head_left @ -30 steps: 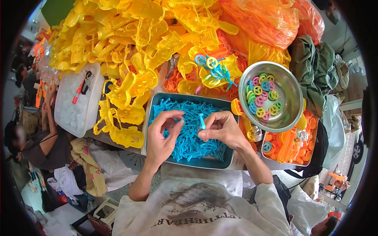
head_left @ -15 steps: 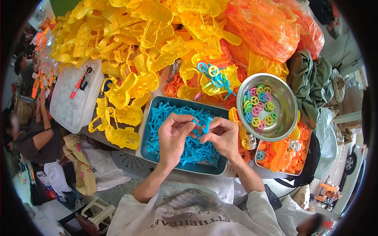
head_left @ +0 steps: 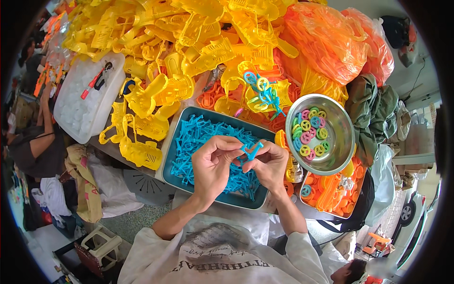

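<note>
My left hand (head_left: pixel 213 163) and my right hand (head_left: pixel 270 165) meet over a tray, fingertips close together. Both are closed in a pinch on a small blue plastic part (head_left: pixel 255 150), forked in outline. Whether the bit at my left fingertips is a separate piece, I cannot tell. Under my hands lies a heap of similar slim blue plastic parts (head_left: pixel 193 142) in the rectangular blue tray (head_left: pixel 171 177). Right of the tray, a round steel bowl (head_left: pixel 341 137) holds several small pink, green, yellow and blue wheels (head_left: pixel 309 130).
Yellow plastic shells (head_left: pixel 156 38) pile up at the back. A white tub (head_left: pixel 66 106) with a red-handled tool (head_left: pixel 92 87) stands left. Below the bowl is a tray of orange parts (head_left: pixel 333 194). Orange plastic bags (head_left: pixel 326 38) fill the back right. Another person (head_left: pixel 40 151) is at far left.
The view has shifted slightly. The blue part between my fingers has turned and shows more of its forked shape. Both hands keep their pinch above the tray.
</note>
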